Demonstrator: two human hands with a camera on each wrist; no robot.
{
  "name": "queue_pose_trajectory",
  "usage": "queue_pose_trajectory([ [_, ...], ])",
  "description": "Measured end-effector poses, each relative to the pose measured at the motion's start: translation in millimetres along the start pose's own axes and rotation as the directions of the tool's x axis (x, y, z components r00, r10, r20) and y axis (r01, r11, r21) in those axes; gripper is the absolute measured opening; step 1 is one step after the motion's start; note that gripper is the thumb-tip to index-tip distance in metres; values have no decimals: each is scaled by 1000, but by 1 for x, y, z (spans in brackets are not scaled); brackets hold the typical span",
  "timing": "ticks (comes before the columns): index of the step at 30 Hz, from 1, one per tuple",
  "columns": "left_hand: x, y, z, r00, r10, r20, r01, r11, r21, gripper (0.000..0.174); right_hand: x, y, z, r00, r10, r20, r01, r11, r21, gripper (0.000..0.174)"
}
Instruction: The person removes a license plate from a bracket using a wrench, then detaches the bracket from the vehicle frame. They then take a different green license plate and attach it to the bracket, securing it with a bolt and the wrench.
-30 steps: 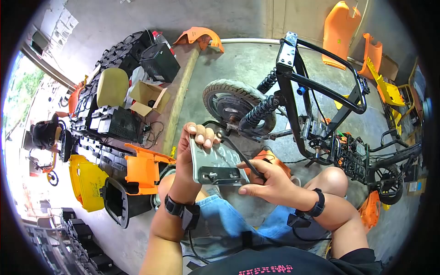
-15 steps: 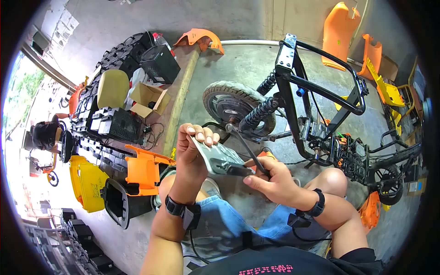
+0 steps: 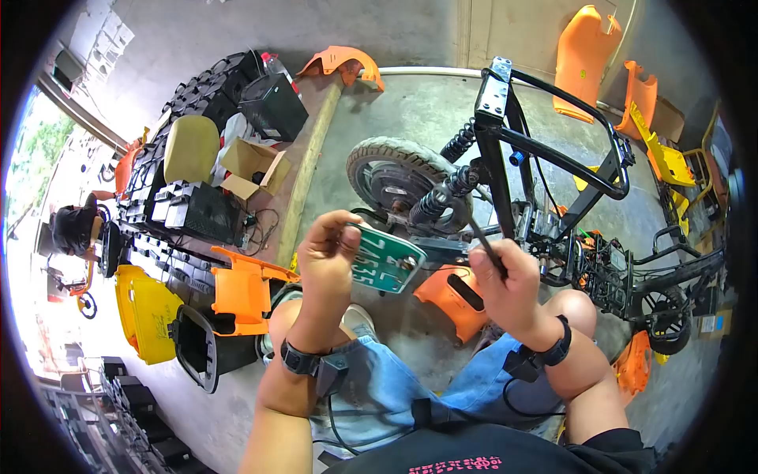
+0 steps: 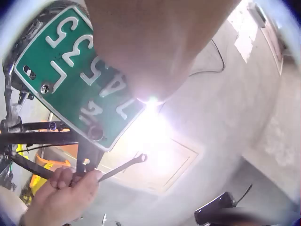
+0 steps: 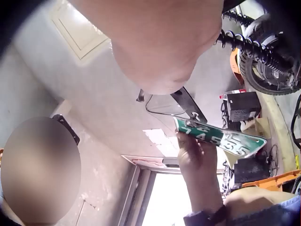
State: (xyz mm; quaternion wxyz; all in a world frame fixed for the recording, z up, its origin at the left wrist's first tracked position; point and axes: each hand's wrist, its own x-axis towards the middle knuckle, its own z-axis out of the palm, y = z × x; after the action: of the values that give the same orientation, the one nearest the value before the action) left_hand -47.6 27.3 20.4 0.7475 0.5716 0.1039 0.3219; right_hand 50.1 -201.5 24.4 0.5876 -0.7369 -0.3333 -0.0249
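A green number plate (image 3: 383, 259) with raised white characters is tilted between the hands, its characters facing the head camera. My left hand (image 3: 325, 272) pinches its left edge between thumb and fingers. The right hand (image 3: 513, 296), right of the plate, grips a dark wrench (image 3: 485, 246); the wrench's ring end (image 4: 142, 158) shows in the left wrist view. A black slotted bar (image 4: 88, 153) reaches from under the plate to the right hand. In the right wrist view the bar (image 5: 189, 104) passes behind the plate (image 5: 218, 137); whether they are joined, I cannot tell.
A black motorbike frame (image 3: 496, 150) with its rear wheel (image 3: 407, 186) stands ahead. Orange panels (image 3: 452, 300) lie on the floor, one between the legs and the frame. Black battery cases (image 3: 201, 212), an open carton (image 3: 254, 167) and a yellow panel (image 3: 146, 316) are at left.
The plate has turned over from its grey back to its green face. My right hand has moved right, away from the plate, with the wrench. The left hand has rotated, its thumb now in view.
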Motion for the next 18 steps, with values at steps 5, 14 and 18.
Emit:
queue_pose_trajectory([
  [5,-13,2,13,970,-20,242,-49,960,276,13,12,0,-5,996,-44,74,46,998,-29,14],
  [14,-8,-5,5,949,17,316,-25,999,20,20,14,1,-4,976,218,7,-218,971,95,21],
  [18,-1,0,7,960,-111,256,172,959,-226,25,14,3,-10,938,345,37,-337,878,340,22],
])
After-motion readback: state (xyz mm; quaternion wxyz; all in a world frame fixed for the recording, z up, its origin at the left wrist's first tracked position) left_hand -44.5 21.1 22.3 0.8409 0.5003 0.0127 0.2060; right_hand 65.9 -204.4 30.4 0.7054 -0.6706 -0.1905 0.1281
